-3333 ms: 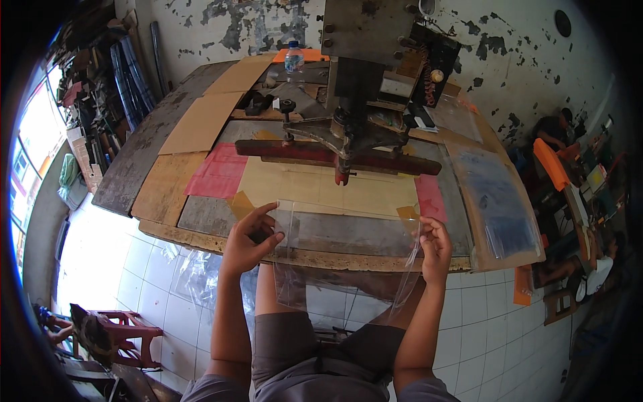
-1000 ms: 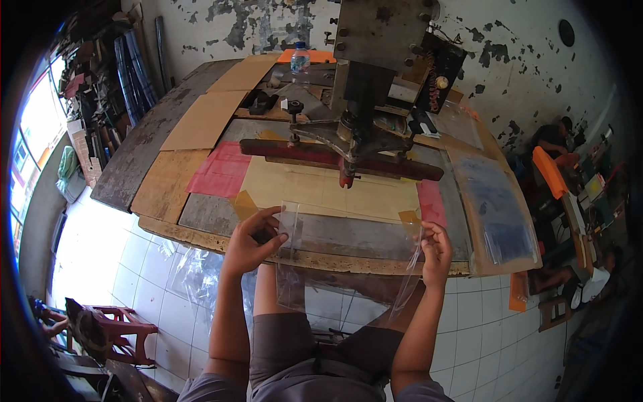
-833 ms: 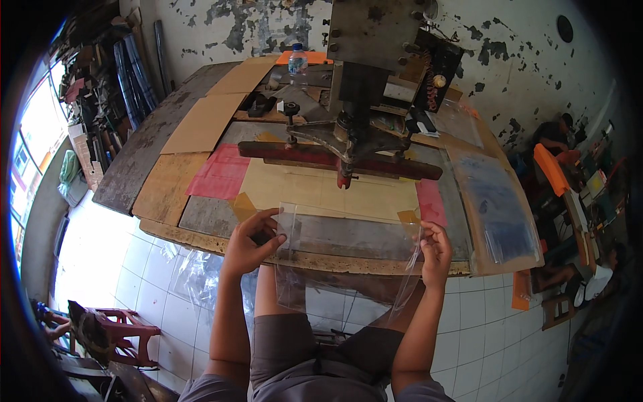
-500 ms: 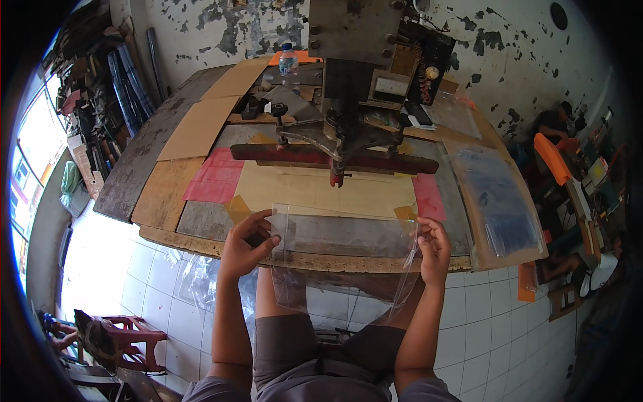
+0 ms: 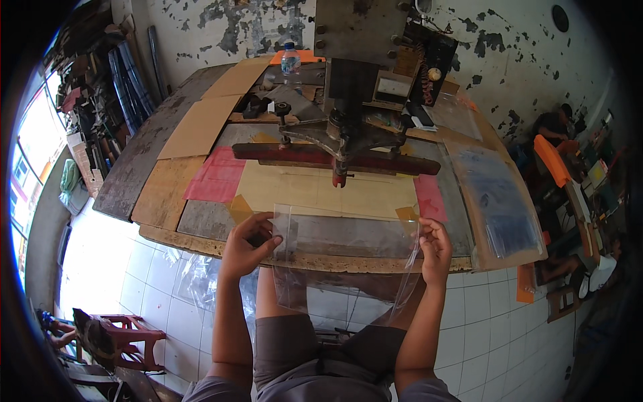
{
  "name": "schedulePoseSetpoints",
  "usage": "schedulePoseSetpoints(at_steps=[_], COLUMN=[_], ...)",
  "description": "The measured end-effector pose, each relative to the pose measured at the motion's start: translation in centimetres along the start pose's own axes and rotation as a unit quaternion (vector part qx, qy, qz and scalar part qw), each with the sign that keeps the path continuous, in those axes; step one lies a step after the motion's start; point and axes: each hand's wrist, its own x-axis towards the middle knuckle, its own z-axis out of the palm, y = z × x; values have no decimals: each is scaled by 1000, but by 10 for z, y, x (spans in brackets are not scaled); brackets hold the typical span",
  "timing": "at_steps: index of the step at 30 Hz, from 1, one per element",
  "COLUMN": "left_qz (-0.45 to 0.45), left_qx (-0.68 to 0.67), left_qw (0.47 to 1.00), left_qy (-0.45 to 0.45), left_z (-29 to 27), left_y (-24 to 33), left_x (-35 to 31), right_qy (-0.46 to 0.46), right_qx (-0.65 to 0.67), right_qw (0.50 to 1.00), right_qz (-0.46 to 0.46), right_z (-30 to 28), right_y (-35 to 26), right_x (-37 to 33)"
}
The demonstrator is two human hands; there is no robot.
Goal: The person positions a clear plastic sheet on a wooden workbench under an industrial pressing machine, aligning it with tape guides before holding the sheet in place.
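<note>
Between my two hands a clear plastic sheet hangs stretched over the table's front edge and partly over my lap. My left hand pinches its left edge between thumb and fingers. At the right edge, the fingers of my right hand are closed on the sheet, which bunches into folds below them. Just beyond lies a pale yellow sheet on the tabletop, with pink pieces at its ends and amber tape at its near corners. Above it a long press bar hangs from the machine.
The press column rises at the back. A stack of clear plastic sheets lies on the right, cardboard on the left. A water bottle stands behind. Below left are a red stool and loose plastic. A person sits far right.
</note>
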Motion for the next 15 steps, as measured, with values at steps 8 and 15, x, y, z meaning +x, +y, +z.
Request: schedulePoseSetpoints(at_steps=[8, 15], left_qz=[-3, 34], left_qx=[35, -256], left_qw=[999, 965], left_qy=[-32, 45], left_z=[-8, -6], left_y=[-3, -11], left_x=[-1, -2], right_qy=[4, -2], right_qx=[3, 51], right_qw=[1000, 998], right_qz=[13, 36], right_z=[0, 1], right_y=[0, -1], right_x=[-2, 3])
